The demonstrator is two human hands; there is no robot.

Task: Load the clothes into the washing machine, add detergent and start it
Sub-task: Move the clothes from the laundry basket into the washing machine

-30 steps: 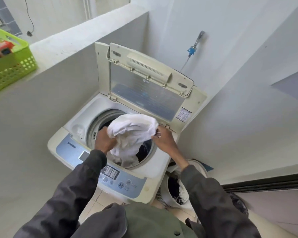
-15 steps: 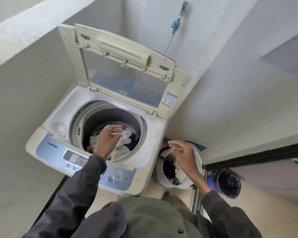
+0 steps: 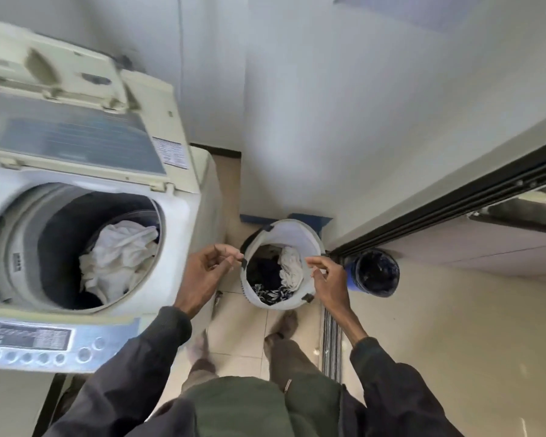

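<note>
Standing on the tiled floor (image 3: 234, 339) between the washing machine (image 3: 183, 234) and a sliding-door track (image 3: 331, 345), the person has only a narrow strip of room, with the white laundry basket (image 3: 300, 238) set at the far end of it against the wall. The left hand (image 3: 207, 272) hovers at the basket's left rim and the right hand (image 3: 330, 279) at its right rim; both are loosely open with curled fingers and grip nothing. A blue bucket (image 3: 374, 272) sits just beside the basket on the right, past the track. Clothes in the basket (image 3: 273, 277) are a mix: dark pieces, a crumpled white one and a patterned dark-and-white one, lying low inside. The machine's lid (image 3: 67, 121) stands raised, leaving the drum mouth clear, and a bundle of white laundry (image 3: 117, 257) lies loosely heaped in the drum over something dark.
</note>
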